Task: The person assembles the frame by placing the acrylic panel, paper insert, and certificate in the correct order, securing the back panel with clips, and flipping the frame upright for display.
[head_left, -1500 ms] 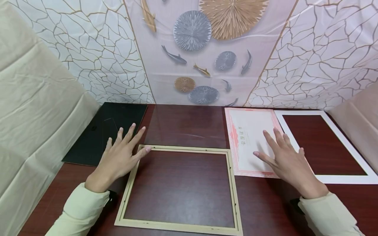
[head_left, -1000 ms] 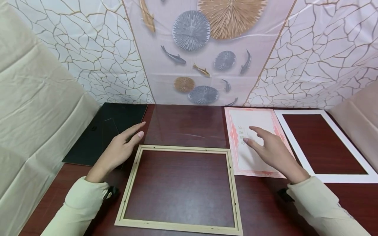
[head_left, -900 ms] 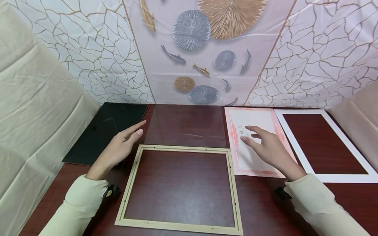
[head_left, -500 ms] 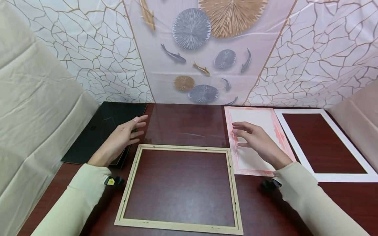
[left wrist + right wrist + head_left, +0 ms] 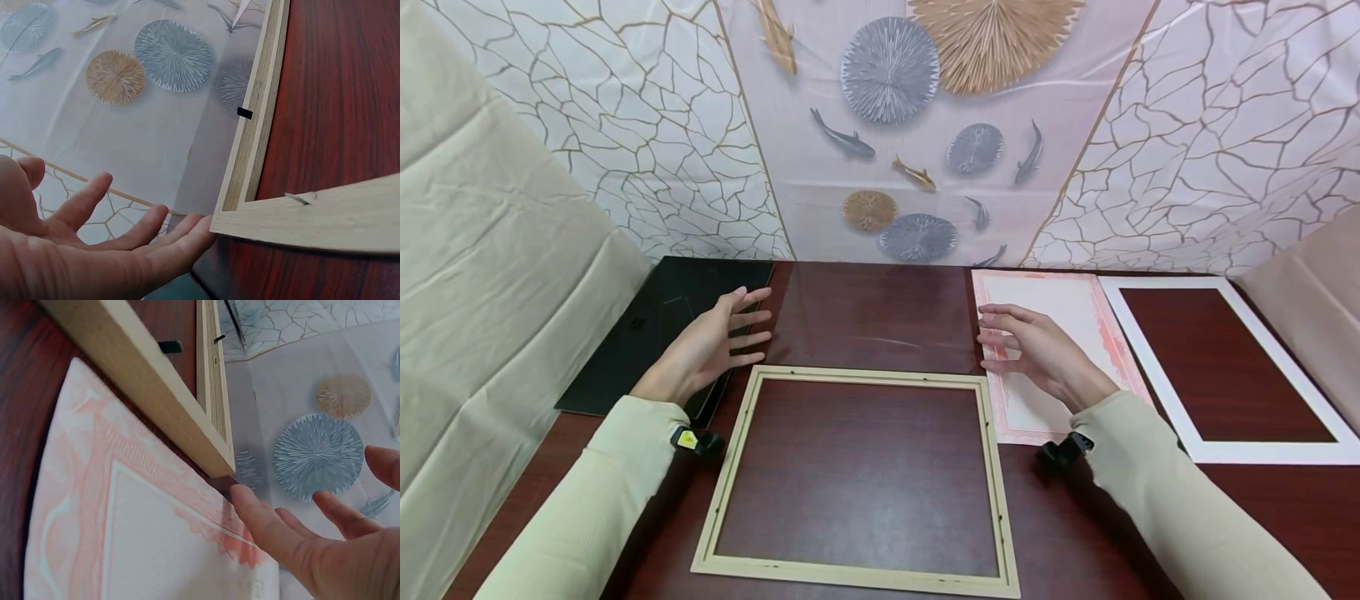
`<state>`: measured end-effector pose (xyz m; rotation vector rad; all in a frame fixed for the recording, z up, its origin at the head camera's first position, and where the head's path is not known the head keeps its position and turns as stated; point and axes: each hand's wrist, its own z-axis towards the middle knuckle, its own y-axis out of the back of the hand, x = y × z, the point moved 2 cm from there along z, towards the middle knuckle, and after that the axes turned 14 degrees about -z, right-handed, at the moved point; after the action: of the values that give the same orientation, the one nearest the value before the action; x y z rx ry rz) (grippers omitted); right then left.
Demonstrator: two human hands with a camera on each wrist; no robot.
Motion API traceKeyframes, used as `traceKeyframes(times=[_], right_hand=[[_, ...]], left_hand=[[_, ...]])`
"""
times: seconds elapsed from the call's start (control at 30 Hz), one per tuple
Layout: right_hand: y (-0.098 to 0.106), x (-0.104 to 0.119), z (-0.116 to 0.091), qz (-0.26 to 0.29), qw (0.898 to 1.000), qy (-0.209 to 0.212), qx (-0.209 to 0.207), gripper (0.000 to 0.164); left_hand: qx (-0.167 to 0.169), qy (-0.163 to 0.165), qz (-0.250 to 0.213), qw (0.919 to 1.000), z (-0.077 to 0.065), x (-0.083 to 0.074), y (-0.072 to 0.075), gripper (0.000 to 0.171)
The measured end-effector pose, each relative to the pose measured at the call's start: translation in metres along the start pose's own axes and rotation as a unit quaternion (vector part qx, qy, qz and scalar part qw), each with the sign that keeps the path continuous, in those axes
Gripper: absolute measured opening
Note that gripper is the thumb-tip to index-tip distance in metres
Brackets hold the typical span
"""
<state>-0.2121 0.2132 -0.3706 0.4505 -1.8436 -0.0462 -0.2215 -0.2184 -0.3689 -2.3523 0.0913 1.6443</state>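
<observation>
A pale wooden picture frame (image 5: 856, 582) lies face down, small dark tabs along its rim. Behind it is a clear sheet (image 5: 872, 317), its edges faint. My left hand (image 5: 711, 342) hovers between the black backing board (image 5: 625, 333) and the sheet's left side, palm inward and fingers spread. My right hand (image 5: 1033, 346) stays above the certificate (image 5: 1067, 292), fingertips towards the sheet's right side. Neither hand holds anything. In the left wrist view the little-finger side is close to a frame corner (image 5: 231, 222); whether they touch, I cannot tell.
A white mat (image 5: 1270, 452) with a rectangular opening lies right of the certificate, which has a pink border. All rest on a dark red wooden table (image 5: 1045, 533). A patterned cloth (image 5: 880, 167) hangs behind, and a cream cloth (image 5: 497, 275) stands at the left.
The right hand has moved left across the certificate towards the clear sheet. Both hands have turned from palm down to palms facing each other. The frame, sheet and board have not moved.
</observation>
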Motion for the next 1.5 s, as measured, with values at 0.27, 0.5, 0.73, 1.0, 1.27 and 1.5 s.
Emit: traceKeyframes(times=[0.27, 0.5, 0.73, 1.0, 1.27, 1.5], right_hand=[[-0.005, 0.001, 0.006, 0.041, 0.999, -0.025, 0.007, 0.056], [-0.005, 0.001, 0.011, 0.038, 0.999, -0.031, 0.007, 0.058], [-0.004, 0.001, 0.013, 0.027, 0.999, -0.032, 0.014, 0.058], [-0.005, 0.001, 0.016, 0.033, 0.999, -0.026, 0.029, 0.050], [-0.010, 0.002, 0.015, 0.087, 0.996, -0.025, 0.026, 0.055], [-0.010, 0.004, 0.014, 0.145, 0.989, -0.011, 0.030, 0.042]], left_hand=[[-0.010, 0.020, -0.028, 0.9994, 0.004, -0.004, 0.000, 0.067], [-0.014, 0.026, -0.043, 0.9986, 0.008, -0.003, 0.002, 0.067], [-0.016, 0.027, -0.043, 0.9986, 0.009, -0.003, 0.004, 0.066], [-0.012, 0.025, -0.047, 0.9985, 0.009, -0.002, 0.005, 0.067], [-0.012, 0.024, -0.044, 0.9986, 0.010, -0.001, 0.005, 0.068], [-0.015, 0.026, -0.035, 0.9989, 0.010, -0.001, 0.004, 0.066]])
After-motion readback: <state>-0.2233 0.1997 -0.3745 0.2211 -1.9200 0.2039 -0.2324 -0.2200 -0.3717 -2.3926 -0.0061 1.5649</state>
